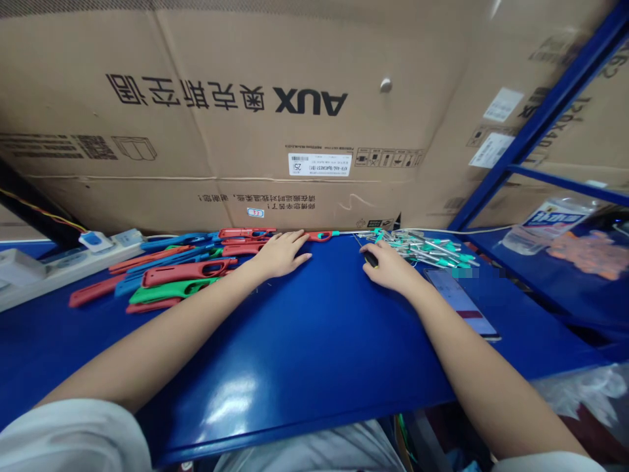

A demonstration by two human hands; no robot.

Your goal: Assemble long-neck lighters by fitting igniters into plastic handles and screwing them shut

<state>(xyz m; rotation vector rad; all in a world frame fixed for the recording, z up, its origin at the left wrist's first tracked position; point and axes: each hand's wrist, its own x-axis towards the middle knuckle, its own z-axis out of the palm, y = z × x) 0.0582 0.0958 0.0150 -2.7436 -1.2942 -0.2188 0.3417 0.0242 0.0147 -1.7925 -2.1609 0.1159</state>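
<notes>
My left hand point(282, 254) lies palm down with its fingers stretched and thumb apart. Its fingertips touch or cover the body of a red gas lighter point(319, 236), whose trigger end, teal collar and thin metal tube point right. In my right hand point(388, 265) is a small screwdriver point(370, 259) with a black and yellow handle, its thin shaft directed up and left. Beside that hand lies a heap of metal lighter tubes point(432, 249) with teal collars. Left of my left hand are several lighter bodies point(189, 271) in red, blue, green and orange.
Cardboard point(221, 151) stands along the back of the blue table point(314, 367). A phone point(464, 305) rests right of the tubes. At far left is a white power strip point(73, 269) with plugs. Beyond a blue frame point(540, 118) lies a plastic jug point(548, 226).
</notes>
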